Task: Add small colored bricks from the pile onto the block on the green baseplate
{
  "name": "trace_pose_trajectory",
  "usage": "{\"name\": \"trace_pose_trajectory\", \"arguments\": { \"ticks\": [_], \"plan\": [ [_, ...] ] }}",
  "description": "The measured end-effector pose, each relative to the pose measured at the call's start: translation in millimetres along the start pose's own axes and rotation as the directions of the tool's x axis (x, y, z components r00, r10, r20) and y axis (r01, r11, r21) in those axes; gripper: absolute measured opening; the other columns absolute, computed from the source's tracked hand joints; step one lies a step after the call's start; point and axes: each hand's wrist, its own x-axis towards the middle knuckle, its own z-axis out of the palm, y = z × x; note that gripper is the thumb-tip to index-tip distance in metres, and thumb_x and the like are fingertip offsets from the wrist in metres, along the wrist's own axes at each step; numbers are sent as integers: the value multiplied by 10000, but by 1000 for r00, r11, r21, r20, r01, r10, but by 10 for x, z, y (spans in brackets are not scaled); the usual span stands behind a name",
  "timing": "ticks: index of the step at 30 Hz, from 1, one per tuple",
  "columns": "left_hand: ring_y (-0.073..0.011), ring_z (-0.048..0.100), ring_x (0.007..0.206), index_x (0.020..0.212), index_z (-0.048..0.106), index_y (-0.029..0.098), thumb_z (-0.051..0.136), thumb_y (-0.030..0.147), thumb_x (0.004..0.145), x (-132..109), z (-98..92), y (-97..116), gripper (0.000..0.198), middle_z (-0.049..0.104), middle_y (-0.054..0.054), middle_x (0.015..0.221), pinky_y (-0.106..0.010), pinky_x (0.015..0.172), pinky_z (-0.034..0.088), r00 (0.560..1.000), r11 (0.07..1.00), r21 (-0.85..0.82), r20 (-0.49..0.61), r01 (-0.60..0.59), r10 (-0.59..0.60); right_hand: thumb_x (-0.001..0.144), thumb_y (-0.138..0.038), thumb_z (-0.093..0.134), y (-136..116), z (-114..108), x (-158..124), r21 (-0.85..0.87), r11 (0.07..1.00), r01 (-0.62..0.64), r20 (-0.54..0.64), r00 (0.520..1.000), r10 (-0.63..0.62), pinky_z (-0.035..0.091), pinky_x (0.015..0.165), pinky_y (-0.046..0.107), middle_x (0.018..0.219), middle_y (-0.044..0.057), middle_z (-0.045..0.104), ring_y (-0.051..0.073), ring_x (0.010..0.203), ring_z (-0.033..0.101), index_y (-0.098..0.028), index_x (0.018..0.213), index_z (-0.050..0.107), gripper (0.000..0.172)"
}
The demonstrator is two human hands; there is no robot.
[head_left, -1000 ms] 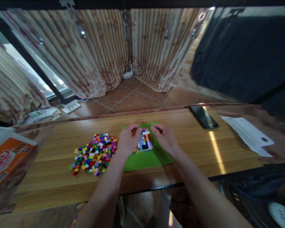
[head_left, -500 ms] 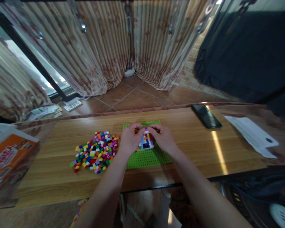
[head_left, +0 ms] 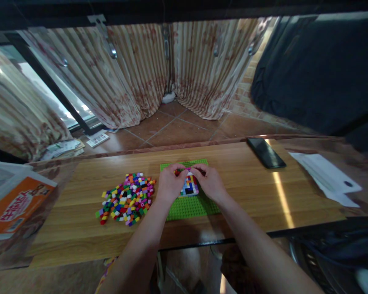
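A green studded baseplate [head_left: 190, 209] lies on the wooden table in front of me. On it sits a small build of colourful building bricks [head_left: 190, 188], with a pale border along its near side. My left hand [head_left: 170, 184] curls over the build's far left part, thumb and fingers pinched together on the bricks. From the other side my right hand [head_left: 211, 183] pinches the far right part. A bit of pink brick shows between the two hands. The fingertips hide most of the far edge. Left of the plate spreads a pile of loose bricks [head_left: 129, 200] in many colours.
A black phone [head_left: 266, 152] lies at the table's back right, with white paper [head_left: 328, 173] farther right. An orange and white box [head_left: 16, 204] stands beyond the left end. Striped curtains [head_left: 135, 77] hang behind the table [head_left: 88, 241].
The camera view has tilted slightly, so the whole scene sits a little lower. Both hands stay at the far edge of the brick build, with almost no change in grip.
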Motion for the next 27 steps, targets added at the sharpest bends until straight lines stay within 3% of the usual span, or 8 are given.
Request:
{"name": "trace_pose_trajectory", "arguments": {
  "ticks": [5,8,13,16,21,24,27],
  "plan": [
    [-193,679,827,904,735,167,591,264,849,-42,-48,-10,182,747,-60,851,-296,784,526,998,998,14,-14,-64,64,908,-388,486,29,-32,-9,-78,997,17,19,1000,-15,493,705,293,843,61,745,190,774,671,-169,889,721,322],
    [-195,684,895,943,729,167,548,269,881,-17,-183,-61,217,758,-73,946,-309,858,517,993,995,13,-62,-101,102,938,-428,410,71,-60,2,-103,995,3,-6,1000,-3,484,637,286,772,57,729,185,690,659,-178,853,710,399],
    [-194,682,865,953,731,148,555,274,854,116,-627,-302,238,761,-81,941,-309,832,519,976,1000,-13,-216,-19,16,933,-422,408,53,-91,12,-83,995,-49,-77,996,42,507,655,312,872,82,756,193,676,684,-174,937,718,397],
    [-185,675,815,887,742,154,573,245,813,150,-946,-469,206,759,-59,875,-297,808,515,968,1000,9,-249,11,-8,930,-416,406,-11,-92,-5,-127,991,-49,-102,994,36,504,680,325,905,87,761,196,682,684,-170,935,725,403],
    [-169,662,710,720,725,168,630,167,694,59,-1358,-613,98,738,-29,735,-264,720,512,991,997,37,-123,61,-56,895,-443,444,-64,-86,-17,-178,982,-69,-127,991,46,492,694,339,907,95,763,217,710,684,-165,942,738,407],
    [-156,649,659,708,727,166,632,177,680,-10,-1476,-666,100,732,-27,706,-250,663,507,998,997,47,-17,57,-56,869,-444,484,-27,-95,-3,-212,976,-57,-133,991,29,493,705,352,881,96,763,231,720,686,-169,941,744,385],
    [-152,644,650,696,739,171,612,188,691,-49,-1535,-737,128,734,-28,696,-246,648,502,996,986,165,80,19,-32,853,-449,512,29,-112,14,-222,975,-32,-139,990,0,501,707,355,886,97,766,241,739,691,-173,953,747,376]
  ]
}}
